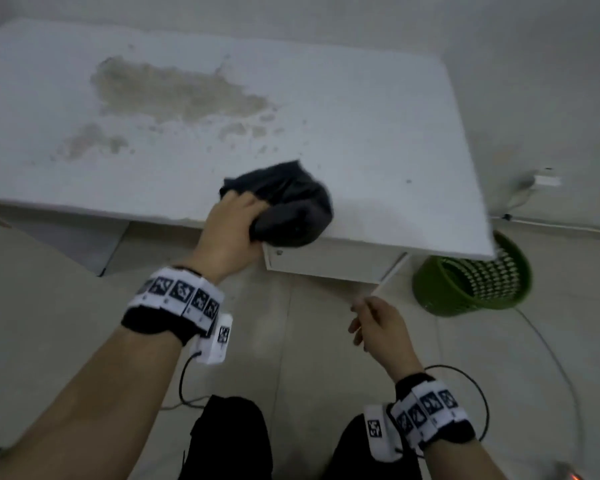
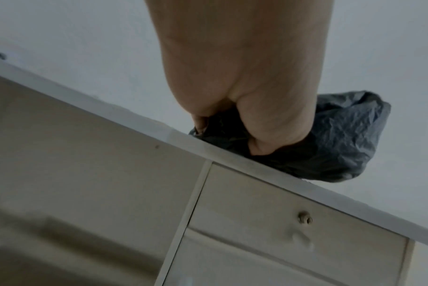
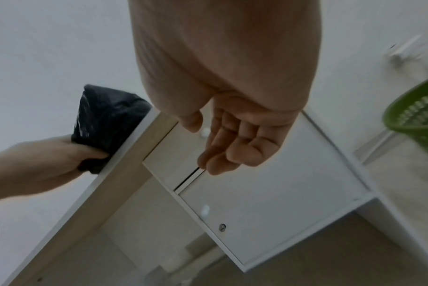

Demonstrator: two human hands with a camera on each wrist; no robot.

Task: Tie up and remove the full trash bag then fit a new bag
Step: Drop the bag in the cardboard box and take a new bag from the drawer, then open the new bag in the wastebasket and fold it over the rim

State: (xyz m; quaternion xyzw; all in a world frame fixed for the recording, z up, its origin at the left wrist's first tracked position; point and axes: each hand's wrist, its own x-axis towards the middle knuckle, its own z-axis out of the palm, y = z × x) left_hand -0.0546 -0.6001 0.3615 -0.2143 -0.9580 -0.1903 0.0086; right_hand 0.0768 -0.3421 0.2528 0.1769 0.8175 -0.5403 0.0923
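A crumpled black trash bag point(image 1: 291, 206) lies at the front edge of the white desk point(image 1: 361, 133). My left hand point(image 1: 234, 220) grips its near end, fingers curled into the plastic; the left wrist view shows the bag point(image 2: 342, 139) bunched beyond the left hand point(image 2: 257, 131). My right hand point(image 1: 374, 323) hangs below the desk edge with relaxed fingers and holds nothing; in the right wrist view the right hand point(image 3: 230, 143) hovers in front of the drawers point(image 3: 257, 203). The green mesh bin point(image 1: 475, 275) stands on the floor to the right, with no bag visible in it.
The desk top has a worn, stained patch point(image 1: 174, 95) at the back left. A white drawer unit point(image 1: 333, 261) sits under the desk's right part. A wall plug point(image 1: 546, 180) and cables run along the floor near the bin. Tiled floor lies below me.
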